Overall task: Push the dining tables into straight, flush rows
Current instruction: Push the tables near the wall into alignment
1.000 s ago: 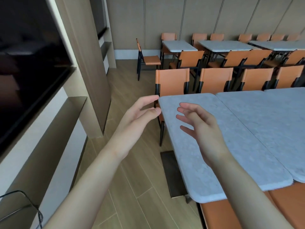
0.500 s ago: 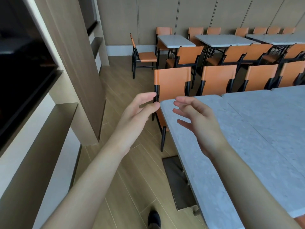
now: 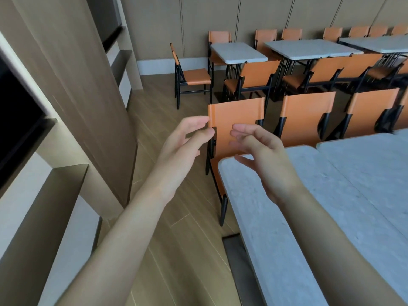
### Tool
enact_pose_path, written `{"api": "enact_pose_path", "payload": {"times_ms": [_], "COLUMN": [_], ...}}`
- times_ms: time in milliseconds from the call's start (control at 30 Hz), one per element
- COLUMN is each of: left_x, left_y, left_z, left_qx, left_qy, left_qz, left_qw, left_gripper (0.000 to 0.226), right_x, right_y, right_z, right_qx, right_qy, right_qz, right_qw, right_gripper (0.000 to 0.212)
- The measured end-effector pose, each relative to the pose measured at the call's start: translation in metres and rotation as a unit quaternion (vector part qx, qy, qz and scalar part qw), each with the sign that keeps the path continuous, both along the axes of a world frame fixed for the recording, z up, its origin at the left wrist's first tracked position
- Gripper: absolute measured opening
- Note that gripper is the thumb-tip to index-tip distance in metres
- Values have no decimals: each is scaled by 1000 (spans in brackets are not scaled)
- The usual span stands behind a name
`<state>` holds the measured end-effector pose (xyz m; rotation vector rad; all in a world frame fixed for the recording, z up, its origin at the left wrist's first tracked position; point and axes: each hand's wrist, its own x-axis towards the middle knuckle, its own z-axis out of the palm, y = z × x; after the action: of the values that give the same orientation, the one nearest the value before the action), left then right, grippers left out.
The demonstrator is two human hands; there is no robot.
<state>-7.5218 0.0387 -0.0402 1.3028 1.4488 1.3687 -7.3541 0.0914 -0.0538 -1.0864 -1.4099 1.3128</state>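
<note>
Reaching forward: both bare forearms enter from the bottom edge, elbows cut off by the frame.
Left hand (image 3: 180, 151): raised over the floor beside the near corner of the surface, fingers (image 3: 195, 122) loosely spread and relaxed, holding nothing.
Right hand (image 3: 262, 155): above the corner of the surface, fingers slightly curled and apart, gripping nothing; whether it touches the top I cannot tell.
Hidden: the right forearm covers part of the near dining table (image 3: 276, 239); its base plate (image 3: 237, 261) shows only in part, and the table runs off the bottom edge.
Surface: pale speckled stone, with a second dining table (image 3: 375, 168) just beside it on the right, a narrow seam between them.
Near chair (image 3: 236, 115): orange back, black frame, tucked at the far end of the table.
Room: wood-plank floor (image 3: 154, 133), a dark screen (image 3: 13, 120) cut off at left, further tables (image 3: 238, 51) and orange chairs along the panelled back wall.
</note>
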Motion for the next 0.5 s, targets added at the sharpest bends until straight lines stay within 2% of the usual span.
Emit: {"api": "enact_pose_path", "payload": {"times_ms": [267, 367, 500], "left_x": [-74, -111, -173], "left_y": [86, 123, 177], "left_z": [-20, -27, -34], "left_qx": [-11, -16, -15], "left_qy": [-20, -24, -24], "left_qz": [3, 1, -9], "left_qw": [1000, 1000, 1000], "left_gripper": [34, 44, 43], "right_x": [-70, -108, -166], "right_y": [85, 120, 174], "right_z": [-7, -12, -8], "right_qx": [-19, -23, -14], "right_qy": [-8, -8, -7], "right_qz": [18, 18, 16], "right_qw": [1000, 1000, 1000], "right_gripper": [29, 28, 28]}}
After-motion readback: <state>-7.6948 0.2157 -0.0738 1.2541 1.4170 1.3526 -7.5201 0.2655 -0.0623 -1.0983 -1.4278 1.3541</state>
